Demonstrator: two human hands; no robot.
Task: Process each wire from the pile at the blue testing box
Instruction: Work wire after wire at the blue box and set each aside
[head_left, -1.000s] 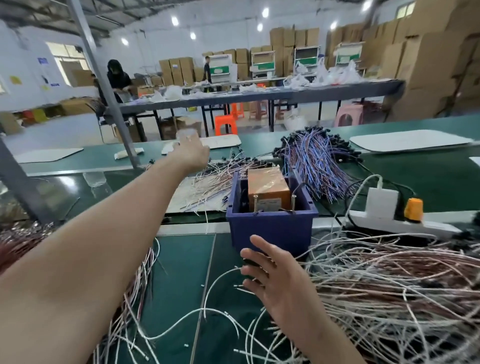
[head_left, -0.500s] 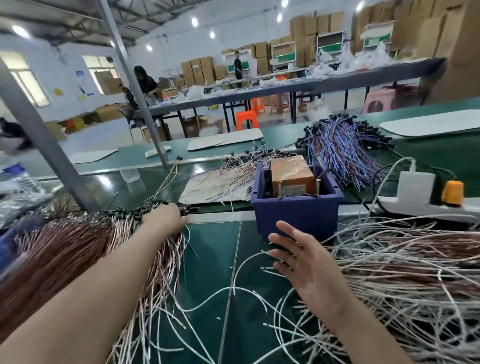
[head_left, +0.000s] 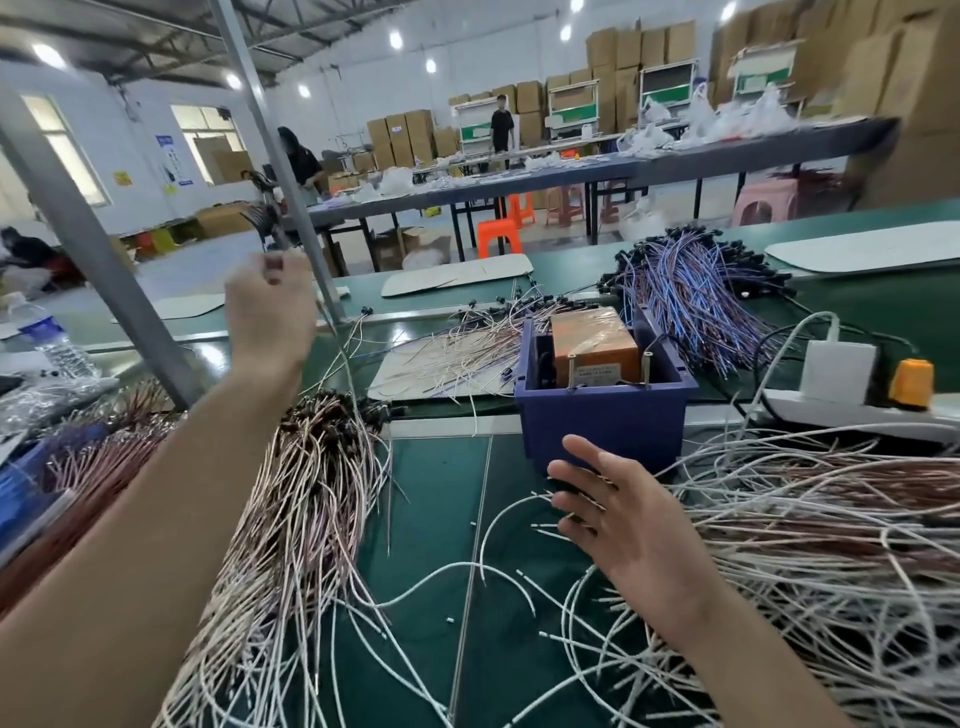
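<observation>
The blue testing box (head_left: 602, 415) stands mid-table with an orange unit (head_left: 592, 340) inside. My left hand (head_left: 270, 317) is raised above a pile of pink and white wires with black ends (head_left: 317, 467); its fingers pinch a wire (head_left: 345, 358) that hangs down toward that pile. Just in front of the box, my right hand (head_left: 623, 514) hovers open with fingers spread, at the left edge of a big tangle of white and reddish wires (head_left: 805, 545). Loose white wires (head_left: 441, 577) lie on the green mat between the piles.
Behind the box lie a fan of wires on cardboard (head_left: 457, 353) and a blue-purple wire bundle (head_left: 696, 296). A white power strip with an orange plug (head_left: 862, 384) sits right of the box. A grey slanted post (head_left: 98, 260) rises at left, beside a water bottle (head_left: 52, 338).
My left hand came back from the far side, dropped to the left wire pile, and has now risen with a wire pinched in it. My right hand has barely moved.
</observation>
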